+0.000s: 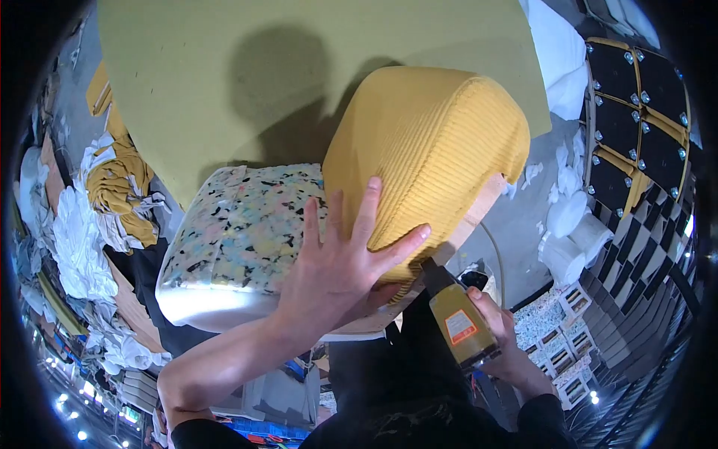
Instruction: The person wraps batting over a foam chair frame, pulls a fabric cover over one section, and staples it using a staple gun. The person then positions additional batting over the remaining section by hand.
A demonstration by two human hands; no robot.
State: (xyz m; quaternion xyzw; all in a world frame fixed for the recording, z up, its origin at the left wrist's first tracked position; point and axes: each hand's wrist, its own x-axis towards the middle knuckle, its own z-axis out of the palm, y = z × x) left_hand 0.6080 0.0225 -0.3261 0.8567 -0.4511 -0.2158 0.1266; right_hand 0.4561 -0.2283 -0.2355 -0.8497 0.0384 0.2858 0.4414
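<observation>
A box-shaped seat piece covered in yellow ribbed fabric point(419, 142) lies tilted on its side, with bare wood point(482, 202) showing along its lower right edge. My left hand point(344, 251) presses on the ribbed cover with its fingers spread. In my right hand point(497, 325) is a staple gun point(456, 318), its nose against or very near the lower edge of the cover; I cannot tell which. To the left, touching the yellow piece, sits a block of speckled foam point(247, 224) with a white side. A thumb-like shape under my left hand is partly hidden.
A large olive-coloured board point(172, 82) lies beneath the pieces. Yellow cloth point(123, 183) and white scraps point(78, 239) are heaped at left. Black-bottomed upholstered pieces with metal feet point(636, 112) stand at right, near white rolls point(568, 239). A thin hose point(497, 254) curves behind the staple gun.
</observation>
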